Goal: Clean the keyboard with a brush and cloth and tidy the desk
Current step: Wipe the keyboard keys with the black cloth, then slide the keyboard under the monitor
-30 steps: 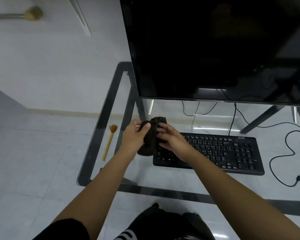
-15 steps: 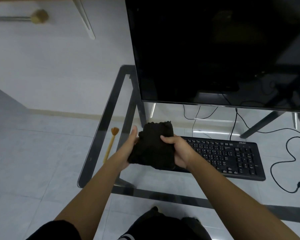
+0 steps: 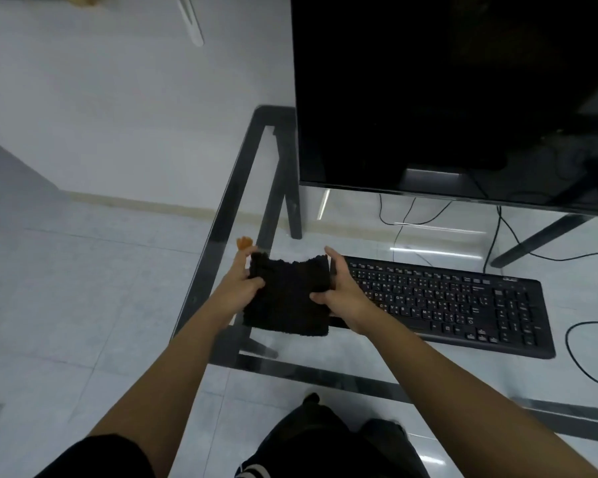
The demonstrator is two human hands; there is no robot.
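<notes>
A dark fuzzy cloth (image 3: 289,298) is stretched flat between both hands above the left part of the glass desk (image 3: 221,215). My left hand (image 3: 244,288) grips its left edge and my right hand (image 3: 340,294) grips its right edge. The black keyboard (image 3: 456,305) lies on the desk just right of the cloth, its left end hidden behind the cloth and my right hand. Only the orange bristle tip of the brush (image 3: 244,242) shows above my left hand; its handle is hidden.
A large dark monitor (image 3: 446,98) stands behind the keyboard. Black cables (image 3: 587,326) trail over the right of the desk and the floor below. The desk's dark frame bar (image 3: 325,370) runs along the near edge, with my knees beneath it.
The cloth, bunched between my hands a second ago, has been unfolded and pulled flat. Both hands moved apart and slightly toward me.
</notes>
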